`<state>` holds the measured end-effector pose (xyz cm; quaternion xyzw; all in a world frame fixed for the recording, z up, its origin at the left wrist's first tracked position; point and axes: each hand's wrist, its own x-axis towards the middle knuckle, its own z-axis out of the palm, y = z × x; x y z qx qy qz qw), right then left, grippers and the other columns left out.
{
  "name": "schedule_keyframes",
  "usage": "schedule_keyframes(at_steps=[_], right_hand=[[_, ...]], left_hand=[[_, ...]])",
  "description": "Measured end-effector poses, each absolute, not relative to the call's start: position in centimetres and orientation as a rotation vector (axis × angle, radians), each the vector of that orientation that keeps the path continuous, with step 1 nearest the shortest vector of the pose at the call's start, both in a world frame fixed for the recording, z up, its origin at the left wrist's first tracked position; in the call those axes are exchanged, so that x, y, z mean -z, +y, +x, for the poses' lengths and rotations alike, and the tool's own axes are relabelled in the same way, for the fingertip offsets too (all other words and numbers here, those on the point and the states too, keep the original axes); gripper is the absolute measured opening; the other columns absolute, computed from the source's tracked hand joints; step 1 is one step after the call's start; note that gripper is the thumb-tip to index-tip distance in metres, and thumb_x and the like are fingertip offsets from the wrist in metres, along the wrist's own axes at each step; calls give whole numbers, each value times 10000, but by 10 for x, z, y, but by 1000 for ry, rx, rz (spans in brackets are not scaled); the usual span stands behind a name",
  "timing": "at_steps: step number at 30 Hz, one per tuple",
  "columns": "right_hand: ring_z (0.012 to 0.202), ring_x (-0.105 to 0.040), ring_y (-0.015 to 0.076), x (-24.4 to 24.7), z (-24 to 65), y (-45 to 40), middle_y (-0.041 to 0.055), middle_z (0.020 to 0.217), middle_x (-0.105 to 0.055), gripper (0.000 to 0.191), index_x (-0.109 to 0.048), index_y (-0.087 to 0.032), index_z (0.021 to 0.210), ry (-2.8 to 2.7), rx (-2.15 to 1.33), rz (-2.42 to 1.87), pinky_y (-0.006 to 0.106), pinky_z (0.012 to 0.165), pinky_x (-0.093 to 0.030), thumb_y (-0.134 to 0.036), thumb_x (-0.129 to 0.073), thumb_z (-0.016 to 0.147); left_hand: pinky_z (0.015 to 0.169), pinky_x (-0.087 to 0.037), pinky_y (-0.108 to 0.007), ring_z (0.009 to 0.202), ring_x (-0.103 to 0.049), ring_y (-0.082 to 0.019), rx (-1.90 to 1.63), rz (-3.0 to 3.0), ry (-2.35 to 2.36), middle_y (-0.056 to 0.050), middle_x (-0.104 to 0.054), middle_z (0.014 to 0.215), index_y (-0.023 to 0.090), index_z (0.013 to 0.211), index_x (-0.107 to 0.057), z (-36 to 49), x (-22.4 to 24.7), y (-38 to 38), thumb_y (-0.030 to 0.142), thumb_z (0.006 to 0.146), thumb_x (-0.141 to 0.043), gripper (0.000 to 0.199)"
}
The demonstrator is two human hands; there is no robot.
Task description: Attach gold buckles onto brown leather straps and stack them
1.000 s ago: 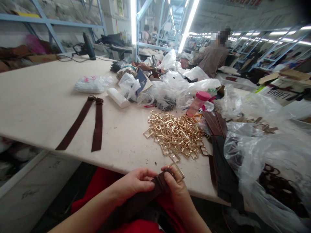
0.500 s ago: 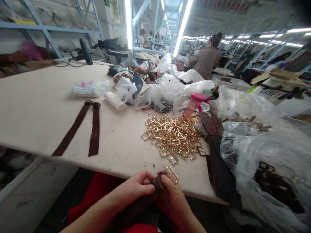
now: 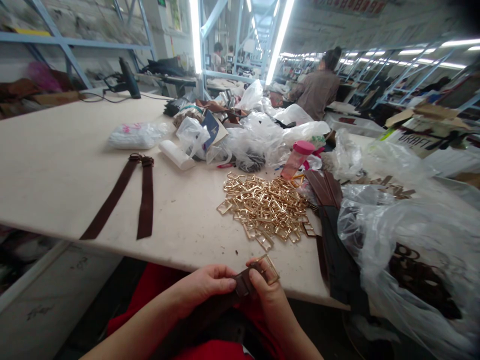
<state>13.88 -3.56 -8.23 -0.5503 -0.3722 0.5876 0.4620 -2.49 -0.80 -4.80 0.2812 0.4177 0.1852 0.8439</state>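
Over my lap, at the table's front edge, both hands grip a dark brown strap (image 3: 243, 284). My left hand (image 3: 210, 286) pinches it with the thumb on top. My right hand (image 3: 267, 287) presses its thumb on the strap's end, where a gold buckle (image 3: 269, 269) sticks out by the fingers. The strap's lower part runs down into shadow on my lap. Just beyond lies a heap of gold buckles (image 3: 268, 207). Two brown straps with buckles (image 3: 144, 200) lie flat on the table to the left.
Behind the heap are a pink-lidded bottle (image 3: 296, 159) and piled clear plastic bags (image 3: 258, 135). Dark strap pieces (image 3: 333, 240) hang over the table edge at right, beside a big plastic bag (image 3: 397, 240). A white roll (image 3: 176, 155) lies back left. A person (image 3: 318, 87) is farther off.
My fingers have shifted on the strap, which now lies flatter between my hands. The buckle by my right hand has tilted and moved slightly right.
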Motion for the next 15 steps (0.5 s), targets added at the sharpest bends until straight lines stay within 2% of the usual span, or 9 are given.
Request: schedule_keyframes(at_steps=[3,8,12,15], right_hand=[[618,-484,129,78,135,-36,0,705,-530,227,-521,-161,832,-1058,-1442,-1385,244,562,-407,-324,-552,677],[631,-475,120,84,132,-42,-16,697,-505,135,-496,-167,827,-1186,-1479,-1323,227,572,-401,-254,-473,727],[708,-511,141,93,132,-46,3,763,-525,158,-490,-167,879,-1246,-1412,-1311,260,658,-425,-287,-462,780],[761,-534,165,92,131,-46,25,814,-546,187,-504,-173,899,-1276,-1377,-1287,296,699,-437,-329,-444,815]], left_hand=[[632,-419,-251,628,-597,-152,-394,609,933,-57,-678,707,99,843,-591,-25,51,-9,373,521,-790,467],[622,-403,-238,604,-573,-127,-425,648,982,-12,-657,677,112,793,-594,-20,59,-13,409,498,-793,463],[590,-390,-224,568,-556,-110,-439,674,1005,7,-639,624,114,784,-580,-18,68,-14,392,512,-791,443],[621,-419,-242,592,-576,-124,-447,677,993,10,-643,637,127,790,-557,-18,68,-12,391,518,-793,446]])
